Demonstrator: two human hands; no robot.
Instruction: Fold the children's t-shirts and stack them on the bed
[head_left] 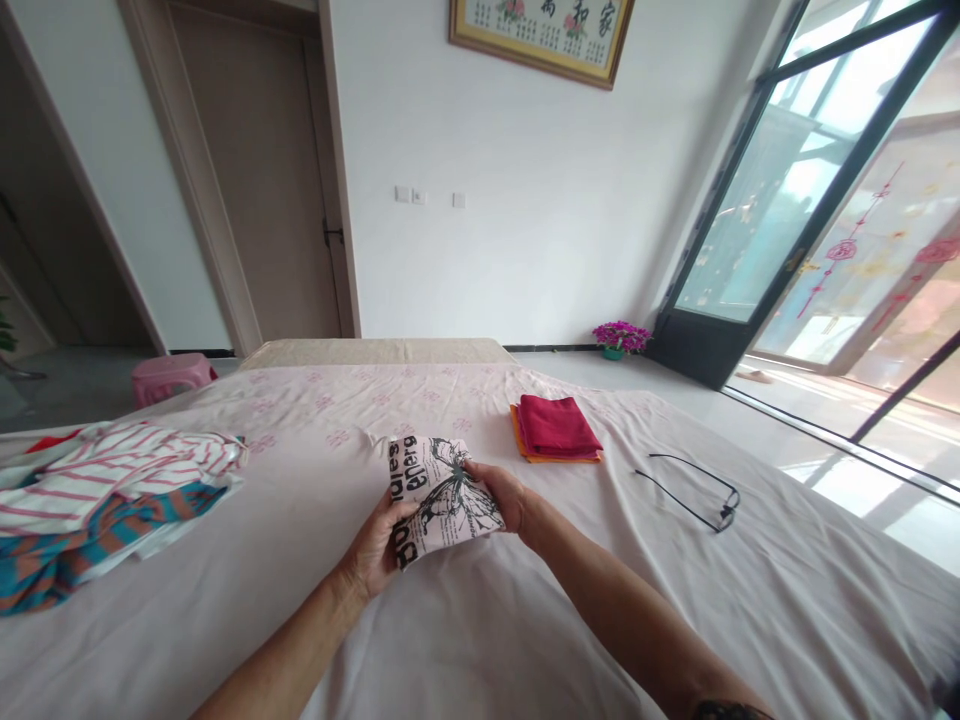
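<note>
Between my two hands is a folded pale pink shirt (442,505) with black lettering and a butterfly print, held just over the bed. My left hand (379,545) grips its left edge, thumb on top and fingers underneath. The right edge is pinched by my right hand (501,495), also with the thumb on top. Beyond the right hand lies a folded red cloth (559,425) on top of a folded orange cloth (523,448). The fingers under the shirt are hidden.
A pile of striped clothes (135,480) lies on the bed sheet (285,640) at left. Black-framed glasses (724,515) rest on the right. Past the bed are a pink stool (172,374), a flower pot (615,350), a brown door (255,180) and an open glass door (750,220).
</note>
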